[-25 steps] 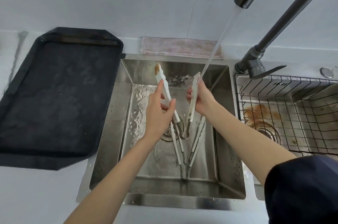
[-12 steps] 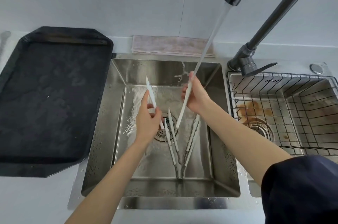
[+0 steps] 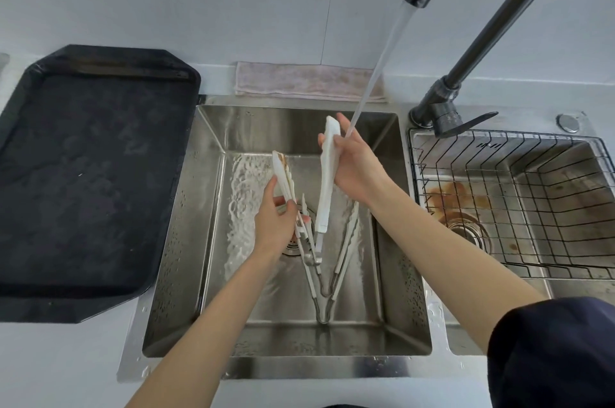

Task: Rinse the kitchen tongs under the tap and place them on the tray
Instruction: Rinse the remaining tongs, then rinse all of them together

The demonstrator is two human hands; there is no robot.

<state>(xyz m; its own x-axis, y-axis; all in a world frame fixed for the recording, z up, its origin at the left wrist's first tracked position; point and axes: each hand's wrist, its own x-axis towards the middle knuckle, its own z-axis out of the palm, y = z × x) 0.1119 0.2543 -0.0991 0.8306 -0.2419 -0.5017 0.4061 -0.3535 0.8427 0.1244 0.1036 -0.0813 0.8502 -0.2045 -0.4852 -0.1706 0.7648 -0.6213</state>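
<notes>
A second pair of tongs [image 3: 336, 274] lies in the sink [image 3: 186, 241] below my hands. My left hand [image 3: 274, 224] grips one white arm of the tongs [image 3: 324, 187], my right hand [image 3: 357, 171] is clamped on the other, under the tap's stream [image 3: 376, 68]. The black tray [image 3: 83, 181] sits on the worktop [image 3: 60, 361], left.

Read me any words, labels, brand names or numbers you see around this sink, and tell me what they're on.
No text here can be read.
Faucet base: faint pale marks, too small and blurred to read.
Wire basket rim: a small dark tag or mark, illegible.
Tongs, black tray, folded cloth: no print visible.
</notes>
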